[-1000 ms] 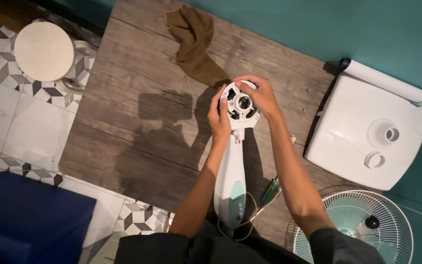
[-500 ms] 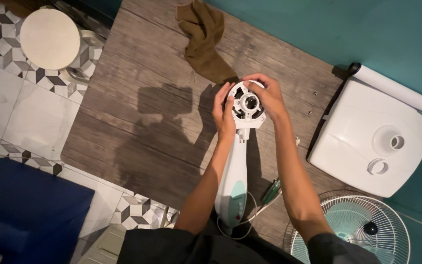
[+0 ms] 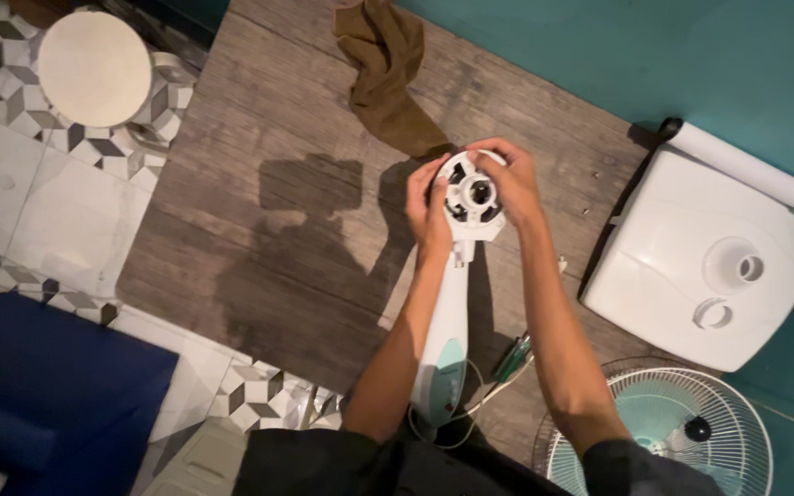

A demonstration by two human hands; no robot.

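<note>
Both hands meet over the middle of the wooden worktop, gripping the round white fan head at the top of a long white stem that runs back toward the person. The left hand wraps the head's left side, fingers curled shut on its rim; the right hand cups the top and right side, fingers likewise closed on it. Just beyond the hands lies a brown cloth, reaching toward the far edge. The wide left stretch of worktop carries only shadow up to its left edge, which borders the tiled floor and a round white stool. To the right, room is tight: a white fan base sits near the right forearm, a fan grille lies at the near right corner, and a green-handled screwdriver and a cord lie between the arms.
</note>
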